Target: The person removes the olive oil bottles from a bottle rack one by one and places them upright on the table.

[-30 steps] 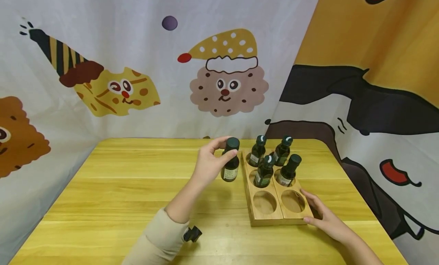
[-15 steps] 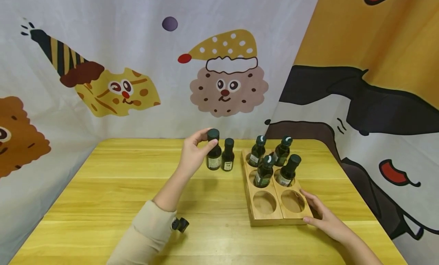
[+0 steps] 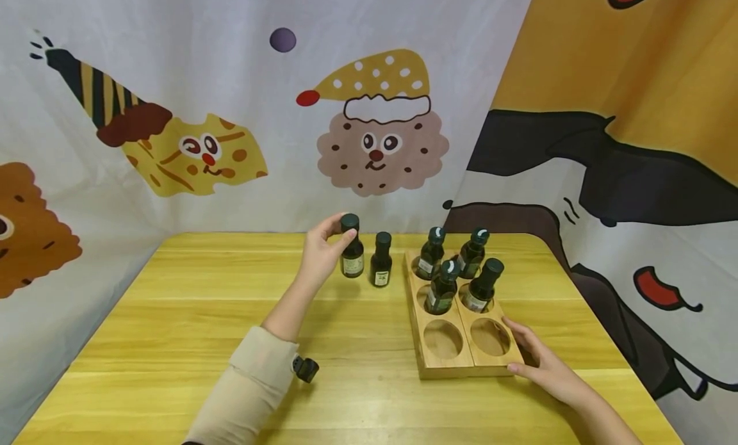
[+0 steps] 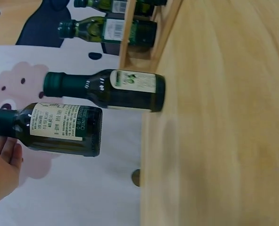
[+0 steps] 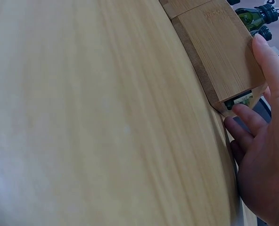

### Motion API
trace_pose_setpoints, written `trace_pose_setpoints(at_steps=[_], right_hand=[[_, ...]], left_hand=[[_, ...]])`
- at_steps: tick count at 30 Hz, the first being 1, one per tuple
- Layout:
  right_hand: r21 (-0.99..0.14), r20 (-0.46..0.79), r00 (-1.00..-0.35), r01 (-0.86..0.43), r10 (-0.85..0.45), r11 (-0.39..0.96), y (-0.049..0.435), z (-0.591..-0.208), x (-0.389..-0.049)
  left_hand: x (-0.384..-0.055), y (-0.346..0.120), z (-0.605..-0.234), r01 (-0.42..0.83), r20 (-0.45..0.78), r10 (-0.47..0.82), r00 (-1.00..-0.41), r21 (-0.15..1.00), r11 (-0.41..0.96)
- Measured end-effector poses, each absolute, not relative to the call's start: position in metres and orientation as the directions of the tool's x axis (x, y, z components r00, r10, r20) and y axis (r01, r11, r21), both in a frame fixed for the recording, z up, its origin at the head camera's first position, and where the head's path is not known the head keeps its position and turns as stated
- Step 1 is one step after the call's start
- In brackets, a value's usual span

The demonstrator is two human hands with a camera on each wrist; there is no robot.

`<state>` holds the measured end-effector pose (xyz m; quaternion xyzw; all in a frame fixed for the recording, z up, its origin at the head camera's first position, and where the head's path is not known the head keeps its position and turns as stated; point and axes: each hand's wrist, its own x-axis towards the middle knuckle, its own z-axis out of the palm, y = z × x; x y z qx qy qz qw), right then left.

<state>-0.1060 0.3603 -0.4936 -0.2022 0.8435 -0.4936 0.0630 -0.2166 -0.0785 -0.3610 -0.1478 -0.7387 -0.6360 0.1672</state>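
A dark green glass bottle with a green cap and cream printed label (image 3: 353,257) is held upright by the left hand (image 3: 321,250), thumb and fingers closed about its cap and neck. Position: over the yellow wooden table (image 3: 202,304), near the middle of the far edge; its base appears raised off the surface in the left wrist view. A slimmer dark green glass bottle (image 3: 381,264) is stood just beside it, to the right.

A rectangular light-wood rack with round holes (image 3: 455,372) is set towards the table's right edge. Its near right corner is gripped by the right hand (image 3: 544,369). Four dark green capped bottles (image 3: 441,292) are seated in its far and middle holes.

Handling, as judged: stiff, fairly light, breakable, smooth enough to slip. Fill level could not be read. The narrow neck is considered a convenient hold, though some swing may be expected below it; the body would give steadier control.
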Motion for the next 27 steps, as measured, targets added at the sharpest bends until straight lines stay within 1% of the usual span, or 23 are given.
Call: trace_pose_setpoints(at_steps=[4,10,18,27], right_hand=[[-0.859,0.092,-0.911,-0.277,-0.402,0.43,0.361,-0.495,-0.107],[-0.862,0.103,-0.904,-0.29,-0.415,0.416,0.361,-0.496,-0.107],[-0.865,0.102,-0.908,-0.283,-0.407,0.414,0.361,-0.495,-0.107],[-0.869,0.097,-0.91,-0.275,-0.404,0.411,0.361,-0.496,-0.107]], left_hand=[[-0.228,-0.082,-0.381,0.429,0.433,0.003,-0.901,0.892,0.146],[-0.219,-0.081,-0.38,0.411,0.417,0.003,-0.909,0.895,0.172],[-0.245,-0.084,-0.426,0.404,0.41,-0.011,-0.912,0.904,0.141],[-0.248,-0.083,-0.439,0.378,0.384,-0.021,-0.923,0.916,0.136]])
